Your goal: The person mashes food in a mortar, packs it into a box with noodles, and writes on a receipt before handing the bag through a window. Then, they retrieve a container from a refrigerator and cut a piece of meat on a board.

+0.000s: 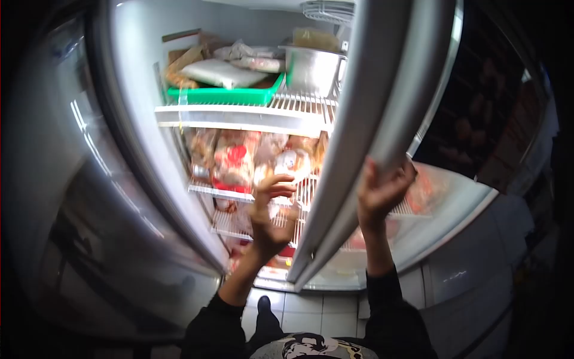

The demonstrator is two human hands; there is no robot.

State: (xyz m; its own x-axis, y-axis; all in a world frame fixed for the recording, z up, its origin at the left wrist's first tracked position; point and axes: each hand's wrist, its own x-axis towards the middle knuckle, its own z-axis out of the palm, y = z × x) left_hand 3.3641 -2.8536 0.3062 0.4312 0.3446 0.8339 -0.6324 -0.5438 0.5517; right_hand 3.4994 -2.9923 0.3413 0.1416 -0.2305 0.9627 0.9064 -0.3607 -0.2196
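Observation:
My left hand (pixel 274 218) is raised in front of the open refrigerator's shelves, fingers loosely curved and apart, with nothing in it. My right hand (pixel 381 194) is at the grey refrigerator door (pixel 359 125), its thumb on the near face and its fingers bent around the outer edge. Some blur hides the exact contact. Behind my left hand, bagged food with red and pale contents (pixel 236 158) fills the middle wire shelf. Above it, a green tray (pixel 230 96) carries a white bag (pixel 224 73) and other wrapped packets.
A metal pot (pixel 314 70) stands on the upper wire shelf (pixel 299 106), right of the tray. Lower shelves (pixel 233 224) hold more bags. Through the glass on the right, another compartment shows red-and-white packages (pixel 424 188). White floor tiles (pixel 305 311) lie below, with my dark shoe on them.

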